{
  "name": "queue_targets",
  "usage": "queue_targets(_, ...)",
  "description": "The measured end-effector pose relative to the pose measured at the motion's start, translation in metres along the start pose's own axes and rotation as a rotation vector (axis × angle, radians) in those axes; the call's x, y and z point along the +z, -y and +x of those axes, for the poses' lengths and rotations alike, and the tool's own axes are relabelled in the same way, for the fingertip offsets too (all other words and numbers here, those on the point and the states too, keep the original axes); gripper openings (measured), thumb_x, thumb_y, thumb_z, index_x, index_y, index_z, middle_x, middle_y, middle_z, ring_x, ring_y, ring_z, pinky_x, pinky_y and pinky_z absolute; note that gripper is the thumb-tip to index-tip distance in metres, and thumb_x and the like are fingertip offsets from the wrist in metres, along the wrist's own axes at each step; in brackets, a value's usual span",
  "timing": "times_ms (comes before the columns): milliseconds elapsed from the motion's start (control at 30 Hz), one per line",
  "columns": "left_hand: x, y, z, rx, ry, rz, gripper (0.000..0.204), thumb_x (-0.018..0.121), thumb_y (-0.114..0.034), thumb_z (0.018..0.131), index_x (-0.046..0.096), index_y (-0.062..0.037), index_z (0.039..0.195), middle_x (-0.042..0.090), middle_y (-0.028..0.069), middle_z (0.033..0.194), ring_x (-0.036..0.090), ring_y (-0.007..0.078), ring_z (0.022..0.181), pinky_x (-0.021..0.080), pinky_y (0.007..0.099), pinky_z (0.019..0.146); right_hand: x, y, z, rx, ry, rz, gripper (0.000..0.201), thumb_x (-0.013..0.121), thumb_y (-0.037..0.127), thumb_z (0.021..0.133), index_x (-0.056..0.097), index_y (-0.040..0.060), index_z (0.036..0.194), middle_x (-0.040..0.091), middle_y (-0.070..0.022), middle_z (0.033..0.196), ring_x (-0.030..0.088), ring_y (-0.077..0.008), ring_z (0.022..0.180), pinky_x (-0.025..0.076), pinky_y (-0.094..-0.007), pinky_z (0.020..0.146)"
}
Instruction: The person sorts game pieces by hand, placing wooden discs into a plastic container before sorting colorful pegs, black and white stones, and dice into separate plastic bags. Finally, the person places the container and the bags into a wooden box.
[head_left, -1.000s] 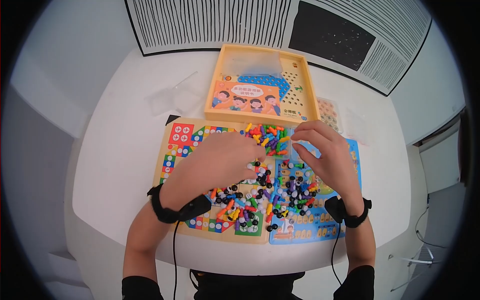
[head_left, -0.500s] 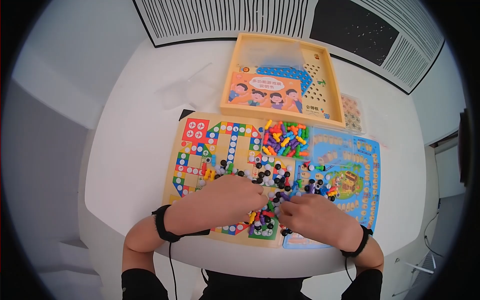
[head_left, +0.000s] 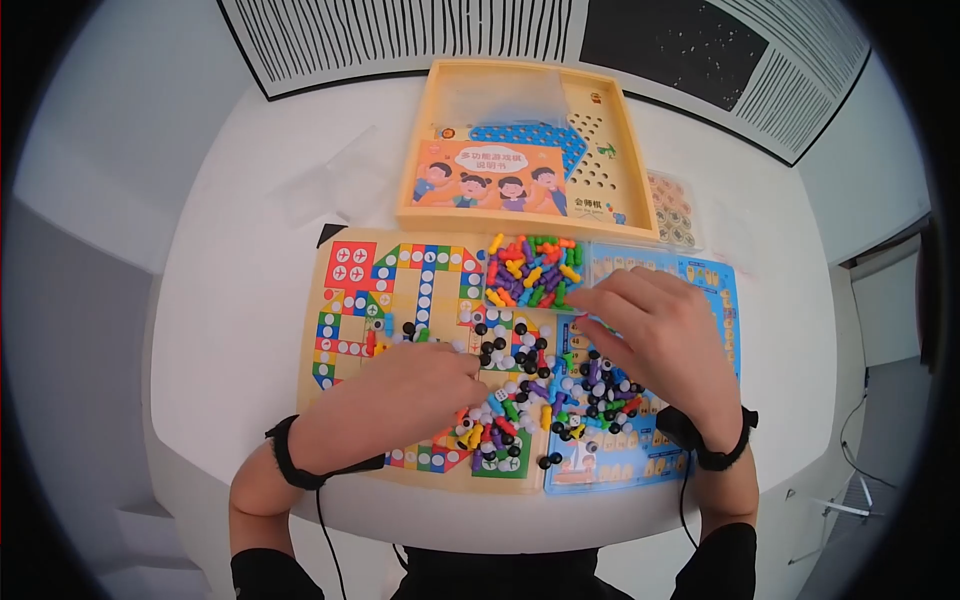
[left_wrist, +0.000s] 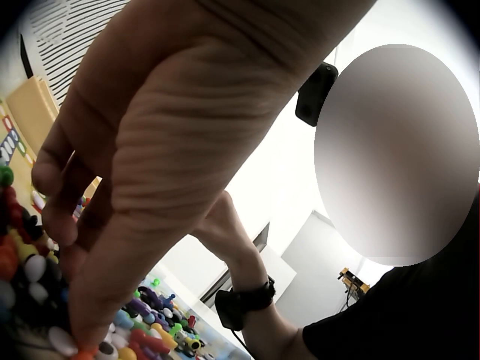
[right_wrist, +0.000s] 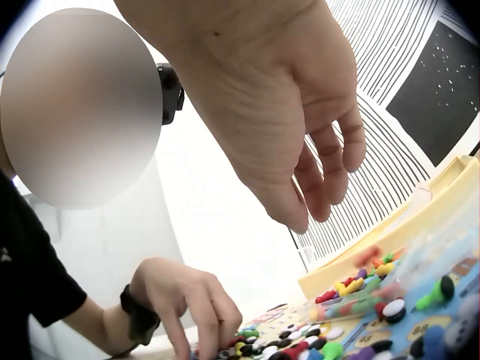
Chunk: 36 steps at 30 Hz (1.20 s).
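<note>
My left hand (head_left: 405,400) reaches down into a mixed heap of black and white balls (head_left: 515,350) and coloured pawns on a flying-chess board (head_left: 395,300). In the left wrist view its thumb tip meets an orange piece (left_wrist: 85,355); I cannot tell whether the fingers pinch it. Above the right edge of a clear plastic box (head_left: 535,309), full of coloured pawns (head_left: 530,275), hangs my right hand (head_left: 665,335). Its fingers are loosely bent, with nothing visible between them in the right wrist view. Just above the box there, a blurred red pawn (right_wrist: 367,256) shows.
A second heap of balls and pawns (head_left: 605,395) lies on the blue game board (head_left: 725,310) at right. Behind stands a wooden tray (head_left: 410,190) holding an orange booklet (head_left: 490,180). Round wooden discs in a clear pack (head_left: 672,210) lie beside it, and clear plastic (head_left: 345,190) lies left.
Half a second ago both hands were close together at the heaps. Since then the right hand has risen to the pawn box, while the left remains low at the left heap.
</note>
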<state>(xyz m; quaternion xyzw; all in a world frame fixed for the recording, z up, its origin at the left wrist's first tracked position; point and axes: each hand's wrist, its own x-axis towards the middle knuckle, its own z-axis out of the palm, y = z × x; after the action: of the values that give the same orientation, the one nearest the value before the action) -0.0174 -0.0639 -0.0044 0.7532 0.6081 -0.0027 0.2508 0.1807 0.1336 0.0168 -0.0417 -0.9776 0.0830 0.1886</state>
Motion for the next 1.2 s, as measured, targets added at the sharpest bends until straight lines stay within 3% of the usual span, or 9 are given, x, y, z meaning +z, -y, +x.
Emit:
queue_targets(67, 0.001, 0.000, -0.001, -0.015, -0.003, 0.012, 0.016, 0.078, -0.016, 0.085, 0.073, -0.0087, 0.099, 0.064, 0.0042, 0.096, 0.067, 0.0243, 0.099, 0.056, 0.0374, 0.083, -0.003, 0.004, -0.006, -0.002, 0.090, 0.074, 0.027, 0.083, 0.011, 0.078, 0.074, 0.0092, 0.102, 0.067, -0.0037, 0.088, 0.068, -0.0253, 0.081, 0.054, -0.0384, 0.070)
queue_targets(133, 0.004, 0.001, 0.001, -0.013, -0.028, 0.025, 0.017, 0.079, -0.018, 0.085, 0.074, -0.0090, 0.098, 0.064, 0.0038, 0.096, 0.067, 0.0239, 0.100, 0.056, 0.0366, 0.083, -0.003, 0.011, -0.014, -0.161, 0.432, 0.140, 0.029, 0.083, 0.013, 0.077, 0.073, 0.0091, 0.105, 0.066, -0.0046, 0.089, 0.068, -0.0249, 0.084, 0.055, -0.0382, 0.073)
queue_targets(267, 0.009, 0.001, 0.002, -0.021, -0.031, 0.021, 0.017, 0.079, -0.018, 0.085, 0.074, -0.0084, 0.097, 0.064, 0.0037, 0.095, 0.067, 0.0240, 0.101, 0.056, 0.0364, 0.083, 0.014, 0.026, -0.021, -0.188, 0.565, 0.199, 0.027, 0.080, 0.013, 0.077, 0.073, 0.0089, 0.103, 0.064, -0.0047, 0.089, 0.069, -0.0239, 0.086, 0.057, -0.0376, 0.075)
queue_targets(567, -0.022, -0.008, -0.009, 0.087, -0.117, 0.014, 0.015, 0.078, -0.014, 0.083, 0.073, -0.0075, 0.096, 0.066, 0.0041, 0.093, 0.069, 0.0237, 0.092, 0.058, 0.0364, 0.077, 0.030, 0.028, -0.021, -0.230, 0.503, 0.087, 0.010, 0.070, 0.007, 0.082, 0.069, 0.0076, 0.092, 0.066, -0.0041, 0.089, 0.071, -0.0209, 0.090, 0.057, -0.0344, 0.075)
queue_targets(767, -0.056, -0.010, 0.007, 0.115, -0.667, -0.042, 0.015, 0.079, -0.015, 0.085, 0.071, -0.0081, 0.096, 0.065, 0.0040, 0.089, 0.066, 0.0249, 0.081, 0.055, 0.0371, 0.072, -0.007, 0.007, -0.004, -0.154, 0.302, 0.086, 0.015, 0.077, 0.011, 0.080, 0.070, 0.0097, 0.093, 0.063, -0.0035, 0.081, 0.068, -0.0223, 0.077, 0.055, -0.0384, 0.068)
queue_targets(867, -0.050, 0.010, 0.039, 0.127, -0.846, -0.082, 0.017, 0.079, -0.017, 0.087, 0.072, -0.0078, 0.100, 0.067, 0.0047, 0.090, 0.067, 0.0245, 0.083, 0.055, 0.0366, 0.072, 0.001, -0.006, 0.004, 0.097, -0.021, 0.118, 0.021, 0.083, 0.007, 0.079, 0.073, 0.0093, 0.098, 0.064, -0.0042, 0.078, 0.066, -0.0255, 0.071, 0.052, -0.0388, 0.064)
queue_targets(1000, -0.039, 0.022, 0.041, 0.048, -0.693, -0.025, 0.021, 0.078, -0.018, 0.088, 0.072, -0.0077, 0.106, 0.067, 0.0058, 0.094, 0.068, 0.0243, 0.089, 0.054, 0.0380, 0.073, 0.007, -0.013, 0.003, 0.114, -0.067, 0.000, 0.018, 0.079, 0.011, 0.080, 0.070, 0.0089, 0.096, 0.064, -0.0057, 0.084, 0.067, -0.0277, 0.076, 0.055, -0.0402, 0.069)
queue_targets(1100, -0.034, 0.010, 0.031, 0.165, -0.462, -0.114, 0.019, 0.077, -0.019, 0.090, 0.071, -0.0083, 0.105, 0.067, 0.0058, 0.095, 0.068, 0.0240, 0.092, 0.055, 0.0387, 0.075, 0.003, -0.009, -0.004, -0.040, 0.104, 0.082, 0.022, 0.084, 0.012, 0.079, 0.074, 0.0084, 0.099, 0.064, -0.0045, 0.081, 0.068, -0.0256, 0.075, 0.054, -0.0389, 0.067)
queue_targets(1200, -0.020, 0.001, 0.029, 0.255, -0.300, -0.130, 0.016, 0.076, -0.018, 0.090, 0.071, -0.0086, 0.101, 0.066, 0.0054, 0.094, 0.067, 0.0239, 0.093, 0.055, 0.0389, 0.076, 0.006, 0.002, -0.012, -0.113, 0.509, 0.267, 0.020, 0.081, 0.015, 0.082, 0.075, 0.0096, 0.100, 0.067, -0.0040, 0.090, 0.069, -0.0262, 0.087, 0.057, -0.0395, 0.076)
